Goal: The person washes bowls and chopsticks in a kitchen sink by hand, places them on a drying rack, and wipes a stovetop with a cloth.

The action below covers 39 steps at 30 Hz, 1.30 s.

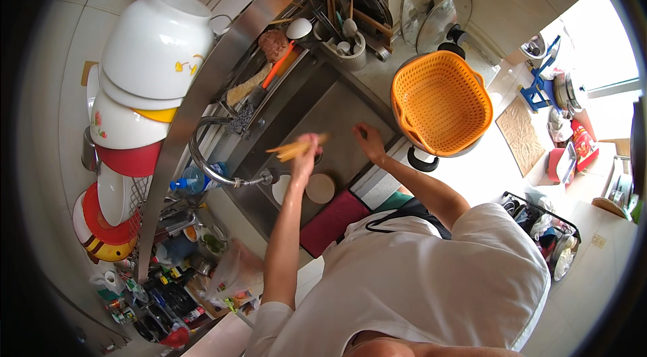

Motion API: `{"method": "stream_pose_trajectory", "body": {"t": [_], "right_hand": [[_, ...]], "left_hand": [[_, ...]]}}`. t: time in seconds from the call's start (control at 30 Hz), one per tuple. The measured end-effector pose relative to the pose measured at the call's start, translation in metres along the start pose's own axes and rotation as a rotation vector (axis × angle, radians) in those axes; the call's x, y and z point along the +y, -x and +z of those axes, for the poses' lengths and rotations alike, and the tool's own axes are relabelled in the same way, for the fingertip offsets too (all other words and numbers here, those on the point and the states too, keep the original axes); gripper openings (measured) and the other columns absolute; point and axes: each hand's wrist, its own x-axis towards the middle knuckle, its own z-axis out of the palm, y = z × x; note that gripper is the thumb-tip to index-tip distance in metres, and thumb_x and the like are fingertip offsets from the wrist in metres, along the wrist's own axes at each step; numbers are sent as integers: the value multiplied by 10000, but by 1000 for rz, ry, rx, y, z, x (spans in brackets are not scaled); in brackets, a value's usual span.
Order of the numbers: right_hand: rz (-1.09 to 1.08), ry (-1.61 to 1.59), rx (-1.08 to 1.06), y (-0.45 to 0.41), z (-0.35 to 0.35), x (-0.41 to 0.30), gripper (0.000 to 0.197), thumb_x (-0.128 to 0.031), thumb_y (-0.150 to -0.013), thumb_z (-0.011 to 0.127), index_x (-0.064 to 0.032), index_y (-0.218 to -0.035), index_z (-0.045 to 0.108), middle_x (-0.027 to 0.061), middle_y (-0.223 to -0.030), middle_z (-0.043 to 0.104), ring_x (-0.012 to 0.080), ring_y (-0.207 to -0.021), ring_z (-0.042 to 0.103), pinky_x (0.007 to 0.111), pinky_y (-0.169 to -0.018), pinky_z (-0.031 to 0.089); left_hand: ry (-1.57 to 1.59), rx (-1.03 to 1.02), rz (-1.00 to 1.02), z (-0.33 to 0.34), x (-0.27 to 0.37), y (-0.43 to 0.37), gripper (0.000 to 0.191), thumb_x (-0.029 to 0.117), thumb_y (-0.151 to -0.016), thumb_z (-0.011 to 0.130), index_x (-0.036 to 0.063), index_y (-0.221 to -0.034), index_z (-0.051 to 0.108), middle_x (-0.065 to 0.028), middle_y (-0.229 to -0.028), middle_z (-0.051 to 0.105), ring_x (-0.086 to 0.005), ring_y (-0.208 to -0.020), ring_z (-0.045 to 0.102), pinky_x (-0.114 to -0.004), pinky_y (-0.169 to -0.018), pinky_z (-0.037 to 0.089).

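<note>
My left hand (306,149) grips a bundle of wooden chopsticks (288,151) over the stainless steel sink (328,104). The bundle lies crosswise and is slightly blurred. My right hand (370,143) hovers near the sink's right side, fingers loosely curled, with nothing visible in it. In the sink, close to my body, sit a round beige bowl or dish (320,189) and a white one (281,189), the latter partly hidden by my left forearm. A flexible metal faucet (197,147) arches in from the left, its spout end (268,176) over the basin.
An orange perforated basket (440,104) rests in a black-handled pot right of the sink. A utensil holder (351,56) and glass lids (440,18) stand behind. Stacked white bowls (156,49) fill the metal-edged shelf (202,74) at left. A dark red cloth (336,220) hangs over the front edge.
</note>
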Motion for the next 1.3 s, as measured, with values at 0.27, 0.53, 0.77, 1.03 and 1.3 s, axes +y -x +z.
{"method": "stream_pose_trajectory", "body": {"t": [0.27, 0.53, 0.77, 1.03, 1.3], "right_hand": [[107, -22, -128, 12, 6, 0, 189, -199, -800, 513, -23, -853, 554, 116, -691, 556, 182, -605, 516, 284, -581, 403], [57, -86, -124, 20, 0, 1, 210, -220, -793, 517, -20, -849, 554, 122, -697, 552, 176, -598, 512, 288, -563, 397], [90, -90, -134, 22, -1, 1, 194, -207, -789, 522, -19, -827, 554, 113, -680, 548, 172, -584, 503, 285, -546, 393], [89, -61, -141, 23, 0, -8, 202, -238, -783, 532, -46, -831, 574, 131, -728, 583, 250, -614, 553, 325, -572, 428], [97, -132, -170, 24, 8, 3, 195, -223, -794, 518, -35, -823, 558, 79, -650, 541, 145, -597, 509, 279, -581, 409]], "left_hand": [[89, 46, 481, 53, 140, -103, 144, 128, -848, 497, 30, -952, 514, -42, -931, 517, -97, -754, 527, -204, -654, 477], [-67, 131, 274, 81, 160, -177, 156, 112, -828, 522, 7, -943, 520, -62, -864, 509, -102, -686, 512, -223, -591, 507], [-213, 63, 212, 87, 161, -203, 104, 49, -804, 526, -18, -885, 532, -101, -804, 564, -162, -672, 582, -247, -524, 521], [-256, 126, 219, 94, 174, -197, 219, 60, -713, 641, -39, -867, 520, -106, -757, 567, -157, -582, 580, -247, -448, 507], [-309, 212, 217, 82, 202, -149, 368, 61, -689, 672, -38, -990, 483, -94, -869, 515, -142, -641, 572, -225, -494, 510]]}}
